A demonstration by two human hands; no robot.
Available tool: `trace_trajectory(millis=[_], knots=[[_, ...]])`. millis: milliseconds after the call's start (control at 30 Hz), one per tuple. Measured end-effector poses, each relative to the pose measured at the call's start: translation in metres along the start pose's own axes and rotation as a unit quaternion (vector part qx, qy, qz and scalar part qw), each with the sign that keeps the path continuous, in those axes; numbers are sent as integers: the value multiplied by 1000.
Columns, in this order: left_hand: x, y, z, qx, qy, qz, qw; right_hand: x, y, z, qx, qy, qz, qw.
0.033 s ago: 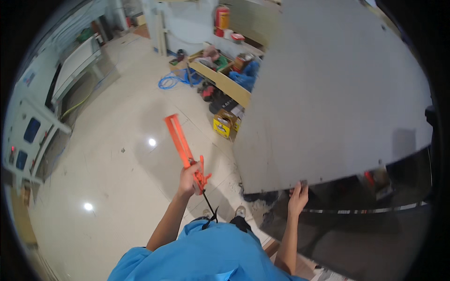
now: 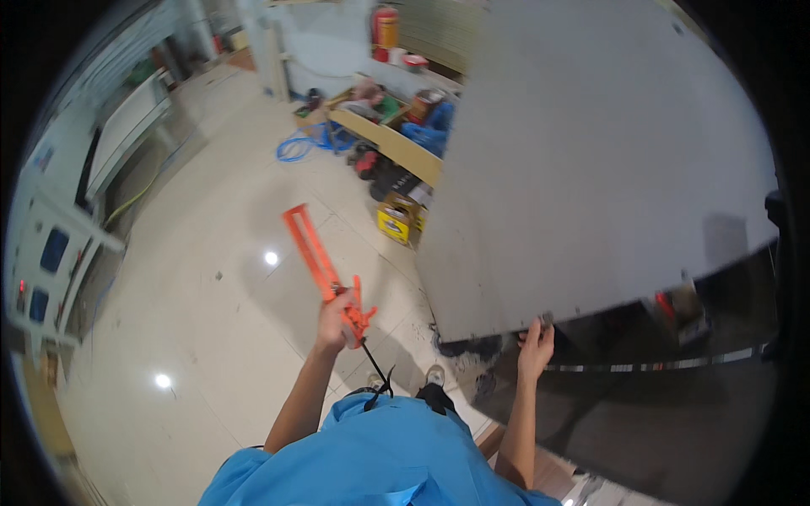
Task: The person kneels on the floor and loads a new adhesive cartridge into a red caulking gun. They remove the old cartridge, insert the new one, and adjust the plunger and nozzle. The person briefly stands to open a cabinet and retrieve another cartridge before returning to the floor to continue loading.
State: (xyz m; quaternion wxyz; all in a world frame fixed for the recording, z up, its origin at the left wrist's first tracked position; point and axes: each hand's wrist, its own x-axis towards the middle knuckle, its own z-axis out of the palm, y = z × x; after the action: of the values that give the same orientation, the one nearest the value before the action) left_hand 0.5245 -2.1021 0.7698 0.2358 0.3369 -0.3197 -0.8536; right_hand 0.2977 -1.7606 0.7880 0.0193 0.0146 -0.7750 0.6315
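My left hand [image 2: 337,319] is closed around the handle of an orange caulking gun [image 2: 312,253]. The gun's long open cradle slants up and to the left, with no cartridge in it, and its dark rod points back toward my waist. On the right, my right hand [image 2: 535,347] is at the lower edge of a large grey panel [image 2: 591,185]. Its thumb and fingers close on a small dark piece [image 2: 547,320] at that edge; what the piece is I cannot make out.
Below the panel lies a dark surface [image 2: 641,422], with a red-handled item [image 2: 666,305] in the shadow. Ahead are a workbench [image 2: 384,139] heaped with supplies, a yellow box [image 2: 394,223], a blue hose [image 2: 294,149] and a fire extinguisher [image 2: 385,34]. A white machine [image 2: 63,211] stands left.
The view has shifted slightly, so the panel and the bench sit a little farther left and higher. The caulking gun has moved slightly left in the picture, still in my left hand.
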Motion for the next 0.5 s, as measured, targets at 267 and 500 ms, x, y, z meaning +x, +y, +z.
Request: trace_trajectory(millis=[267,500], knots=[[8,13,-80,85,-16,72,994,-160,178,-176,38,-5,448,893],[24,37,9,83,-116,21,990,-231,191,-461,-10,447,484,752]])
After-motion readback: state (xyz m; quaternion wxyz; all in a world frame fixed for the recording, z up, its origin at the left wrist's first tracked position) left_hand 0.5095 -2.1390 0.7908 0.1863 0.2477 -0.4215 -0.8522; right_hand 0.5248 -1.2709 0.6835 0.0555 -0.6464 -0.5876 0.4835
